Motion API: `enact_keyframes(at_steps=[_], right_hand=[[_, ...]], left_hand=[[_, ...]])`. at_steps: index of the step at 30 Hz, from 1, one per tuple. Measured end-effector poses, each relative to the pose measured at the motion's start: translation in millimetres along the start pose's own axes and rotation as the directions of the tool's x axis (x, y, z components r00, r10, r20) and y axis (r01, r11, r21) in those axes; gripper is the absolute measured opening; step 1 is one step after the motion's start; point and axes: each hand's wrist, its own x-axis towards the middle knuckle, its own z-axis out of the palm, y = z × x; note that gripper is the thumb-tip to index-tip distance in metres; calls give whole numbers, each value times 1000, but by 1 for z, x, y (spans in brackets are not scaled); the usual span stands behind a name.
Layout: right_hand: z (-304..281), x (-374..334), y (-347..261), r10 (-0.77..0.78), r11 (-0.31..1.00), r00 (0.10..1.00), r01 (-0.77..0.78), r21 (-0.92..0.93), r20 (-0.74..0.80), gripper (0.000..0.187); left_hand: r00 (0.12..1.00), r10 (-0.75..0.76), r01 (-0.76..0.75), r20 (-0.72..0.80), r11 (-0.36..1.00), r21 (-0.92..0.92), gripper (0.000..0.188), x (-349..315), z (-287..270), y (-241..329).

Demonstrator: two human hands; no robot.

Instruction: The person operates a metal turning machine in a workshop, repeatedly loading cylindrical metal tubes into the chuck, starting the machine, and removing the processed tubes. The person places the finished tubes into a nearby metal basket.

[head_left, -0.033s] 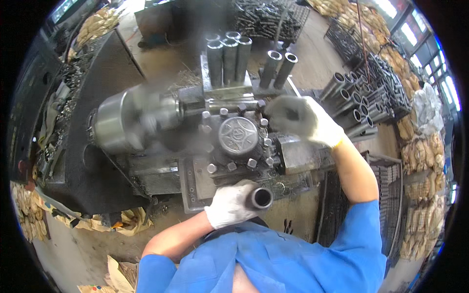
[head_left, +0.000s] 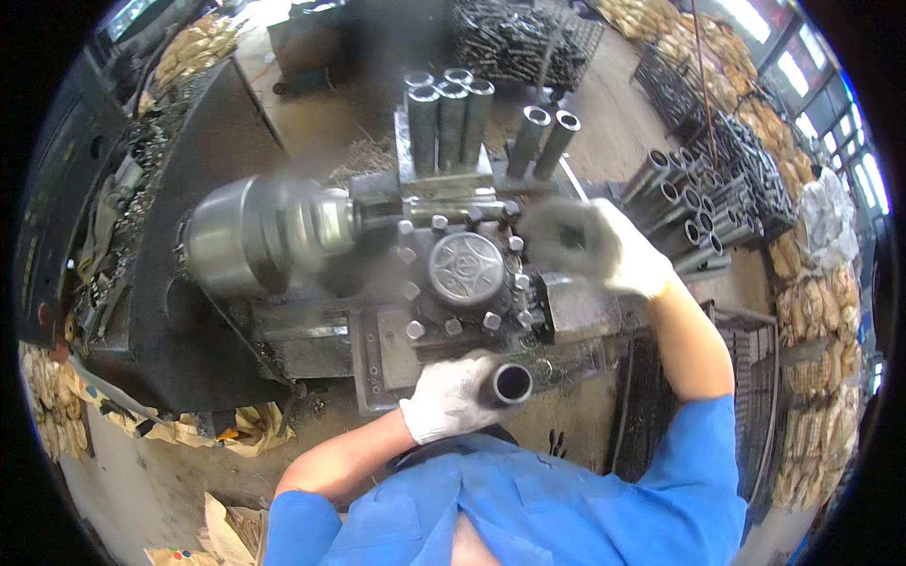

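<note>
My left hand (head_left: 451, 396), in a white work glove, is closed round a short dark metal tube (head_left: 512, 383) just in front of my body. The tube's open end faces up. My right hand (head_left: 613, 247), also gloved, is right of the lathe's square tool post (head_left: 466, 269). Its fingers are a dark smear, so what they touch cannot be made out. To the left is the lathe chuck (head_left: 236, 236), its outline blurred, with a bright metal piece (head_left: 332, 222) at its right end.
Several upright tubes (head_left: 451, 123) stand on a block behind the tool post, with two more tubes (head_left: 536, 141) to their right. Many tubes (head_left: 684, 203) lie stacked at the right. Farther back is a bin of metal parts (head_left: 524, 47). A dark machine housing (head_left: 179, 274) borders the left.
The whole view has shifted slightly, with the machine now a little farther right and lower. My left hand still holds the tube; my right hand stays beside the tool post.
</note>
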Motion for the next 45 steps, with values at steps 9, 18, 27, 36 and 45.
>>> enact_keyframes(at_steps=[9, 18, 27, 36, 45], right_hand=[[29, -20, -93, -129, 990, 970, 138, -30, 206, 65], [4, 129, -11, -107, 780, 994, 82, -620, -4, 46], [53, 182, 50, 81, 750, 950, 142, -647, 301, 39], [115, 226, 119, -182, 910, 892, 313, -273, 414, 51], [130, 297, 30, -107, 985, 829, 165, -57, 550, 107]], left_hand=[[664, 573, -703, -481, 697, -141, 62, 0, -144, 52], [775, -201, 18, -600, 955, -297, 42, -63, -119, -71], [117, -892, 10, -436, 440, -898, 52, -252, -20, -218], [-346, -854, -451, -388, 514, -730, 45, -381, -40, -294], [-21, -991, -563, -130, 119, -818, 43, -400, -77, -304]])
